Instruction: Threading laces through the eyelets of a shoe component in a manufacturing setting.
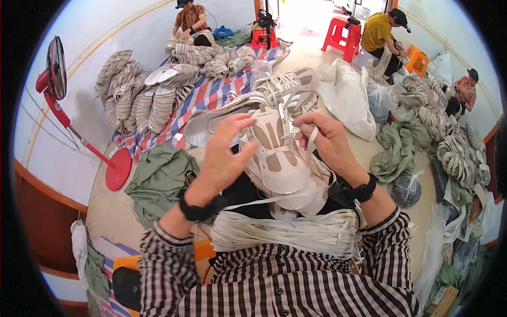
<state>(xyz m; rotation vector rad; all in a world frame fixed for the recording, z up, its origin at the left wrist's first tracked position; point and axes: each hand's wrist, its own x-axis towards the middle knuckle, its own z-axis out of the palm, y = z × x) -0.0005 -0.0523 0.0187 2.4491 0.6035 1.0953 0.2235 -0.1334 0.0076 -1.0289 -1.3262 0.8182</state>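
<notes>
Shoe upper (289, 177) left of dark-filled bag (406, 190)

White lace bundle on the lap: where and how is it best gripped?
Probably around the middle of the lace bundle, from above, fingers closing across its strands: they run left to right, and its top lies uncovered. The left hand, open beside the shoe upper, seems freer; the right hand pinches a lace.

Off-white shoe upper (290, 181) looks like smooth matt synthetic, its tan mesh panels (273, 162) kinda rough, and the flat cream lace bundle (285, 232) seems woven cloth. Round red fan base (119, 170): pretty glossy. Big crumpled white bag (346, 98): plastic.
</notes>
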